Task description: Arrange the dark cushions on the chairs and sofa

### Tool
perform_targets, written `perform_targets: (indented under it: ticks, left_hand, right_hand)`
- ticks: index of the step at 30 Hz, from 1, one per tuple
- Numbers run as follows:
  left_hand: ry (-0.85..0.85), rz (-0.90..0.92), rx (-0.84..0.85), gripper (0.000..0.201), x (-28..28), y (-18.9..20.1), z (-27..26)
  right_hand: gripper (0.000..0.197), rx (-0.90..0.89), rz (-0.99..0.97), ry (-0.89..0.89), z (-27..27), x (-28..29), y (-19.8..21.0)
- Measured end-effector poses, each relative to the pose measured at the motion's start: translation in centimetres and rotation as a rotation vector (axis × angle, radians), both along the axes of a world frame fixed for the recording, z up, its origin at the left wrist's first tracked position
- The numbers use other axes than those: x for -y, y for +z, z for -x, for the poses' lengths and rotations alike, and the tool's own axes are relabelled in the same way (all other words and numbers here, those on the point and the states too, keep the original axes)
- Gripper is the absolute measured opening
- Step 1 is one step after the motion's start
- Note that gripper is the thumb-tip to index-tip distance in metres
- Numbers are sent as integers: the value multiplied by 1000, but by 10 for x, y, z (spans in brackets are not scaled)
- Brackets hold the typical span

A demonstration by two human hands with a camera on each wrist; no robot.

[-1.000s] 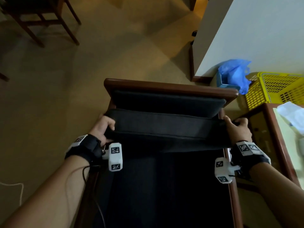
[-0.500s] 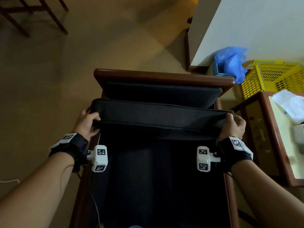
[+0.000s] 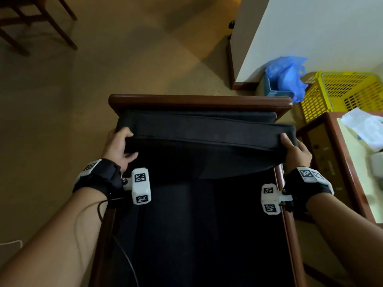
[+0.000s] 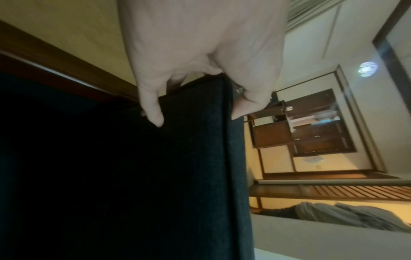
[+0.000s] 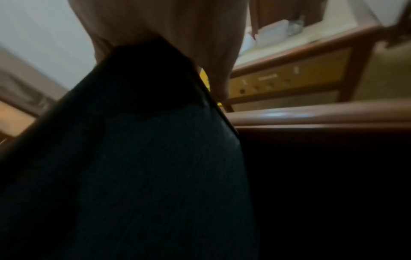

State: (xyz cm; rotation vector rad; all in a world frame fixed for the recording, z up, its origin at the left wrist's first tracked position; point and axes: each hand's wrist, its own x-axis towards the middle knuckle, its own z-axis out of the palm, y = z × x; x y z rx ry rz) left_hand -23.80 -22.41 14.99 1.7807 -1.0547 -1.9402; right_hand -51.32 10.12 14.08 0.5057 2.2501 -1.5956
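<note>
A dark flat cushion (image 3: 207, 135) is held across a wooden armchair (image 3: 199, 101), tilted up in front of the back cushion (image 3: 186, 117). My left hand (image 3: 119, 147) grips its left end, thumb under and fingers over the edge. My right hand (image 3: 295, 151) grips the right end. In the left wrist view the left hand (image 4: 195, 75) pinches the cushion (image 4: 177, 176) edge. The right wrist view shows the right hand (image 5: 177, 35) curled over the cushion (image 5: 133, 167) corner. A dark seat cushion (image 3: 196, 235) lies below.
A wooden side table (image 3: 335, 162) with white papers (image 3: 364, 127) stands right of the chair. Behind it are a yellow plastic basket (image 3: 344, 92) and a blue bag (image 3: 286, 77). A white wall corner (image 3: 290, 38) is beyond. Another wooden chair (image 3: 31, 21) stands far left on the tan floor.
Both hands have lifted the cushion and pushed it back toward the chair's backrest, so that it now covers most of the back cushion.
</note>
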Motion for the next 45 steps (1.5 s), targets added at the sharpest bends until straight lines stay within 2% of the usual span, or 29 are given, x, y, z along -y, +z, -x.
perform_targets:
  ticks: [3,7,9,11,14,20,25,29,32,36,40,43,44,45]
  left_hand:
    - [-24,79,-20,58,8,6,17]
    - [15,71,14,43,9,-7,-13]
    - [71,53,22,39,16,-13,-28]
    - [63,62,44,39,21,-13,-30]
    - [24,102,69,46,15,-15,-12]
    - [-38,229,112,45,2,-12,29]
    - [-75,295,169,51,5,-19,12]
    - [-101,328,187,49,7,-24,6]
    - [-111,323,218,48,8,-24,1]
    - [-141,287,292,58,16,-24,-8]
    - [-183,279,244,60,10,-15,-8]
    - [-202,344,252,61,-6,-8,-18]
    - [-244,362,285,63,-20,-9,-27]
    - [-278,358,327,65,-29,-12,-35]
  right_hand:
    - [43,11,25,-82,1,0,-6]
    - [59,-11,-46,-90,-3,42,1]
    - [57,-13,-42,-12,0,69,16]
    - [65,-52,-67,62,4,83,22]
    - [70,-68,-78,89,8,67,8]
    - [73,-56,-4,56,16,20,-26]
    - [64,-86,-54,71,20,33,-34]
    - [80,-62,-45,124,32,36,-37]
    - [74,-12,-25,119,30,41,-35]
    - [85,-22,-26,214,24,44,-34]
    - [90,48,-10,257,28,32,-19]
    - [99,2,46,279,18,22,-16]
    - [99,-4,55,290,6,11,-17]
    - [91,13,45,347,3,-2,-31]
